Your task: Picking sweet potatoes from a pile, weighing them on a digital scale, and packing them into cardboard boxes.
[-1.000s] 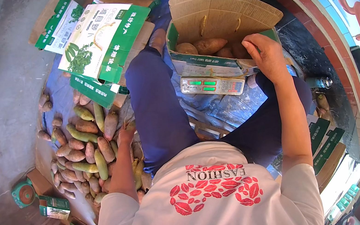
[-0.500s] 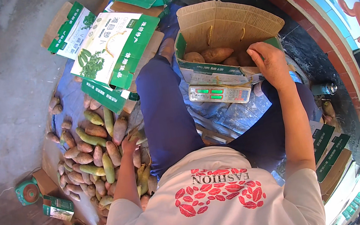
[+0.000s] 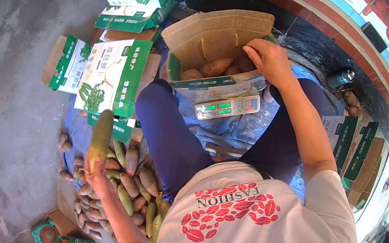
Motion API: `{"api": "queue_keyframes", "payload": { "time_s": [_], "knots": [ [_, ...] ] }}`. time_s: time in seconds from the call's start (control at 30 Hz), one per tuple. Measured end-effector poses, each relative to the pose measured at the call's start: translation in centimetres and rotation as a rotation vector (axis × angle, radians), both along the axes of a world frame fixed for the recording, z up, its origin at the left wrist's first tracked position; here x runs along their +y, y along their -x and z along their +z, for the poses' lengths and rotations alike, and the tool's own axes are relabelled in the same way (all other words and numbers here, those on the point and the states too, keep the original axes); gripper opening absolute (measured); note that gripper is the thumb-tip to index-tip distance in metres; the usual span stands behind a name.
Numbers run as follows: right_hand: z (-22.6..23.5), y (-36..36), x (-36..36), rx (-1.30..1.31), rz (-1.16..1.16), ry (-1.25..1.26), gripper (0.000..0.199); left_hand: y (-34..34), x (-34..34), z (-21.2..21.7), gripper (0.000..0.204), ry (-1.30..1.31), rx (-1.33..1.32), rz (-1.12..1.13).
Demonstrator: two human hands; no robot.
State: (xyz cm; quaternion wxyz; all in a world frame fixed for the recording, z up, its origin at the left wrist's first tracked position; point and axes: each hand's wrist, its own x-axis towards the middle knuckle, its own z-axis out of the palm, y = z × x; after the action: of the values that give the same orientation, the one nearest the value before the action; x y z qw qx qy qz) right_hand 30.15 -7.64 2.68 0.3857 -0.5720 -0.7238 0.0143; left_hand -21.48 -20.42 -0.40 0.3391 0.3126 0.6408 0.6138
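My left hand [image 3: 95, 170] is closed round the lower end of a long green radish [image 3: 99, 134], which it holds up above the pile. Beneath it lie green radishes and reddish-brown sweet potatoes [image 3: 149, 182], heaped left of my leg. My right hand [image 3: 271, 62] rests at the near right corner of an open carton [image 3: 216, 82], thumb and fingers slightly apart, with nothing seen in them. Inside the carton lie several sweet potatoes [image 3: 216, 67]. A scale display [image 3: 227, 107] with green lit figures stands just before it; its platform is not visible.
Printed white-and-green cartons [image 3: 108, 79] stand at the upper left, and more flattened cartons [image 3: 359, 147] at the right. A blue sheet [image 3: 256, 130] covers the floor between my legs. A flask [image 3: 340, 78] stands at the right; a green round-faced device [image 3: 45, 234] sits lower left.
My left hand has risen from the pile and moved left with a green radish in it. My right hand stays at the carton's corner. The whole view has shifted a little.
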Motion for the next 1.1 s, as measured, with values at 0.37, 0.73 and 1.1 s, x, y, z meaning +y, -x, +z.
{"api": "queue_keyframes", "payload": {
  "time_s": [0.37,0.73,1.1],
  "knots": [
    [-1.0,-0.5,0.2,0.074,-0.001,-0.047,0.019,-12.6,10.3,7.7,0.05,-0.127,0.045,-0.5],
    [-0.8,-1.4,0.0,0.045,-0.03,-0.006,0.018,-24.0,17.1,6.2,0.046,0.04,0.372,-0.96],
    [-0.8,-1.3,0.3,0.055,-0.032,0.051,0.014,-23.6,18.9,4.8,0.041,-0.191,0.74,-0.922]
  ]
}}
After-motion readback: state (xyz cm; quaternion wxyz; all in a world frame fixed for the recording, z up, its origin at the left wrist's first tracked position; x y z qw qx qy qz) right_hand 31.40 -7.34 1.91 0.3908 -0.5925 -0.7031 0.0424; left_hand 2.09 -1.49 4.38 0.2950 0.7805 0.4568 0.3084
